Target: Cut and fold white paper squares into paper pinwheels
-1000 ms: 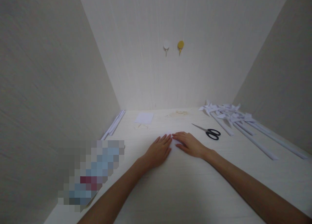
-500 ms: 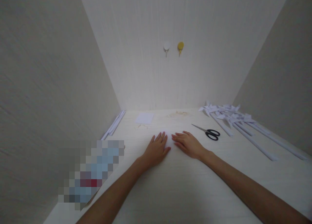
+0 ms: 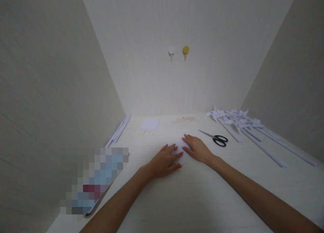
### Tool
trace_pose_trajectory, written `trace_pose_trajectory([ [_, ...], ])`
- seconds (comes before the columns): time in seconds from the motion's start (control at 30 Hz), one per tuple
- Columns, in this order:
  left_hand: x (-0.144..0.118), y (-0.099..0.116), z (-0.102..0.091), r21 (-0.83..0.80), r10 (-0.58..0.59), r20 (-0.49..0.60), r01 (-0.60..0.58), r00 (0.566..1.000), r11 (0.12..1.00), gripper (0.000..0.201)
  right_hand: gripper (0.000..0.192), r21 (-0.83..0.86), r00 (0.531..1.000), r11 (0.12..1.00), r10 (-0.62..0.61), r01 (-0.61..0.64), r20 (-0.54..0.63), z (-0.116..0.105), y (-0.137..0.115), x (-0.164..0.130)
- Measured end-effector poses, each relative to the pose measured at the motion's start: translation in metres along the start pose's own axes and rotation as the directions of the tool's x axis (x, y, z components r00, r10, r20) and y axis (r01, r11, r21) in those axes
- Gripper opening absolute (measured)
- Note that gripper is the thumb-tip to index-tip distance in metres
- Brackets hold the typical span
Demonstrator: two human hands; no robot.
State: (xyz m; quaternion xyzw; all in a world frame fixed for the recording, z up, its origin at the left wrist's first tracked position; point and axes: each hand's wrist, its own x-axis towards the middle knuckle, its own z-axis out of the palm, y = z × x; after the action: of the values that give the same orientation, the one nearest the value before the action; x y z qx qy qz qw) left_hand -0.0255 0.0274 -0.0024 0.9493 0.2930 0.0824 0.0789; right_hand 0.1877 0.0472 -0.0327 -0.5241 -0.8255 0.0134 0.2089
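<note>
Left hand [image 3: 164, 160] lies flat and open, palm down, with its fingers on a small white paper [image 3: 182, 151] in the middle of the counter [image 3: 192, 199]. Far to the left of it, by the left wall, some long white paper sticks [image 3: 118, 130] lie in a row. A blurred patch sits near the front left corner, and you cannot tell what is under it. Behind the left hand, near the back wall, lies a flat white paper sheet [image 3: 150, 124].

On the back wall, two small round hooks hang side by side, a white hook [image 3: 171, 51] and a yellow hook [image 3: 185, 50].

Right hand [image 3: 197, 148] is open too, and its fingers press down on the other side of the same white paper. The two hands are almost touching. Just to the right of this hand lie scissors [image 3: 215, 138] with black handles. Further right, a pile of white paper pinwheels [image 3: 238, 120] on long sticks lies by the right wall.
</note>
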Motion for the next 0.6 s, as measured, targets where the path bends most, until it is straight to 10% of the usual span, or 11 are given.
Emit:
trace_pose_trajectory([
  [0.27, -0.0001, -0.0012, 0.0015, -0.004, -0.014, -0.007, 0.014, 1.0, 1.0, 0.046, 0.052, 0.237, 0.999, 0.972, -0.004, 0.014, -0.041, -0.0015, 0.0078, 0.0014],
  [0.6, 0.0004, -0.0015, 0.0019, 0.015, -0.048, 0.013, 0.048, 0.999, 0.999, 0.048, 0.067, 0.754, 0.994, 0.657, 0.074, 0.009, -0.077, -0.0019, 0.0091, 0.0011],
])
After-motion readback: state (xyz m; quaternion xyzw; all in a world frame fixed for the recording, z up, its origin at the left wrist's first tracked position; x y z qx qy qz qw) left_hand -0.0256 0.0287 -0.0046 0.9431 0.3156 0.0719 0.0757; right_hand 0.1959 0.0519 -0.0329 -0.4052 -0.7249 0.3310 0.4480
